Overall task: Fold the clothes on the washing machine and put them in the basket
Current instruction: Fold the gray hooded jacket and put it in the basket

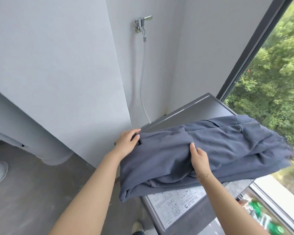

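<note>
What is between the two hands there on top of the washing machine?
In the head view, only dark blue-grey garment: the left hand grips its left edge, the right hand grips a fold mid-cloth.

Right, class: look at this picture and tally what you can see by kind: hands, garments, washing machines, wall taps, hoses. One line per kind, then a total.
Hands: 2, the left hand and the right hand, both on the cloth
Garments: 1, a dark blue garment
Washing machines: 1
Wall taps: 1
Hoses: 1, white
Total: 6
</note>
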Demonstrator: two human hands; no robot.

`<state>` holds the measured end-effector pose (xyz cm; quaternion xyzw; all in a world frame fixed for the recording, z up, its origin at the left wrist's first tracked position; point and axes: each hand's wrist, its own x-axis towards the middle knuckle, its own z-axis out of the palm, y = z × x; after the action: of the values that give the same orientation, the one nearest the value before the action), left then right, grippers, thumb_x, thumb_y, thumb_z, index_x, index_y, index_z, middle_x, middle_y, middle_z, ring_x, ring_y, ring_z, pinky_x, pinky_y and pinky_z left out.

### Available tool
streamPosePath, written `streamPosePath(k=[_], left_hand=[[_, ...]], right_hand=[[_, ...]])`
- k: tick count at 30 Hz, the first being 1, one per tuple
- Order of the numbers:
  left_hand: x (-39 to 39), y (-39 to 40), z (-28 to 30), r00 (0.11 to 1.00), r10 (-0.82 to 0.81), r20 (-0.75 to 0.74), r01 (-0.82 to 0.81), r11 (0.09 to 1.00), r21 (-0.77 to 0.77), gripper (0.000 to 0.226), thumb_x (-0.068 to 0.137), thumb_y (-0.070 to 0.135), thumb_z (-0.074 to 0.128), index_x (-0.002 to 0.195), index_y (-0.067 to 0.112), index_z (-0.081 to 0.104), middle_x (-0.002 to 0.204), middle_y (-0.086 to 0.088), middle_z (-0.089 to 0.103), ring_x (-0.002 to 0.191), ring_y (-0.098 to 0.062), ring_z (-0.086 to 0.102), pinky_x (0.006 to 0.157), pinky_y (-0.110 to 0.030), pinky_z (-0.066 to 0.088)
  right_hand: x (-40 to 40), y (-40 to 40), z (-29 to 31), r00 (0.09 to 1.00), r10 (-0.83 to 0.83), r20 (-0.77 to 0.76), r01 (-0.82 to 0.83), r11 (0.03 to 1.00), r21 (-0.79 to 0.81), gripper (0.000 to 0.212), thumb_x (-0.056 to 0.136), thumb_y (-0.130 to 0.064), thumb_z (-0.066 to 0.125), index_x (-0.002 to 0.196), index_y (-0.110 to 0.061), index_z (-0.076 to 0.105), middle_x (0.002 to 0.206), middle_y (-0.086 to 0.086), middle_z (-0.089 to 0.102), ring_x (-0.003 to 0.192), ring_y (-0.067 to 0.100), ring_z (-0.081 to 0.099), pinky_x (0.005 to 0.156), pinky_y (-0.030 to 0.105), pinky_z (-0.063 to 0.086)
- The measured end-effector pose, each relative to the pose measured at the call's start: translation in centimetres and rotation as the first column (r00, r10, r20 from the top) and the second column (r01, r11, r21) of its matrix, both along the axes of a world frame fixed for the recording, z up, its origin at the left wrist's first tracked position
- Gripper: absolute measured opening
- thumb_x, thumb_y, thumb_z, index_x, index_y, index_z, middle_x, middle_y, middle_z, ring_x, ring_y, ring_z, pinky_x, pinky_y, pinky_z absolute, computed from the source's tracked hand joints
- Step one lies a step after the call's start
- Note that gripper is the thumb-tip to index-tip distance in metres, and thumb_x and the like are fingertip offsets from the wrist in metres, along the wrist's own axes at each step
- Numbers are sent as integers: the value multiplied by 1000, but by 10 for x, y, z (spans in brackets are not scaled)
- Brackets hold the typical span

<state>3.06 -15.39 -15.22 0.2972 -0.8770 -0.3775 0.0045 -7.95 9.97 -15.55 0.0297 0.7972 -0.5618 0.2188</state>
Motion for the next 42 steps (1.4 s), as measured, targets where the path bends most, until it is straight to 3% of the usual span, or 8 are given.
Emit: streamPosePath(k=[3,9,17,20,24,29,33,42], left_hand=[[-2,-5,-4,985,-4,172,19,996,-88,35,101,43,36,122,31,61,126,4,55,129,-23,35,103,-34,28],[12,-36,6,972,71,224,-15,971,-240,49,100,51,29,75,18,55,90,3,59,117,-22,44,94,-35,27],[17,-45,-11,907,223,358,-135,957,-256,62,101,51,16,91,15,66,109,-10,63,123,-25,43,100,-40,26],[15,-49,-12,917,243,318,-214,969,-125,55,98,57,21,73,23,57,103,-6,61,121,-24,43,100,-41,28],[18,-51,-20,932,218,290,-132,949,-287,65,91,67,34,52,18,48,91,-2,56,102,-27,51,86,-38,36],[0,-18,-14,897,431,94,-360,838,-409,40,97,48,43,95,14,64,111,-11,58,108,-32,52,90,-42,37],[-4,44,-7,956,-10,-292,-142,859,-493,34,93,44,44,106,18,61,118,-2,62,111,-27,57,94,-44,42],[4,76,-39,946,-201,256,301,838,-455,86,80,82,5,152,36,20,162,1,7,150,-21,-1,118,-49,-10]], right_hand=[[-3,4,-13,997,23,71,-28,998,60,47,99,-44,45,77,-3,49,78,4,50,78,18,45,69,35,37],[-1,8,6,980,84,180,-21,945,-326,36,102,-36,46,102,-9,70,101,-2,74,93,11,67,87,28,49],[5,-5,-11,982,103,-159,-81,987,140,29,102,-23,43,79,-6,40,71,0,48,75,22,43,69,37,32],[8,-4,-1,967,-26,-252,48,995,83,26,103,-22,40,83,-6,42,72,0,50,70,19,44,65,35,30],[-3,-1,5,956,-17,-294,91,967,237,22,103,-30,39,101,-13,53,88,5,63,79,23,50,71,33,33],[-4,1,-7,985,42,-168,28,920,392,25,101,-33,41,115,-14,49,110,11,64,89,28,52,73,34,37],[11,9,-4,980,46,-195,6,965,261,32,93,-42,57,119,-28,45,100,-1,65,95,23,60,76,37,43],[2,13,-15,982,53,-181,8,947,323,33,89,-49,61,116,-31,53,97,-6,63,91,18,60,70,32,45]])
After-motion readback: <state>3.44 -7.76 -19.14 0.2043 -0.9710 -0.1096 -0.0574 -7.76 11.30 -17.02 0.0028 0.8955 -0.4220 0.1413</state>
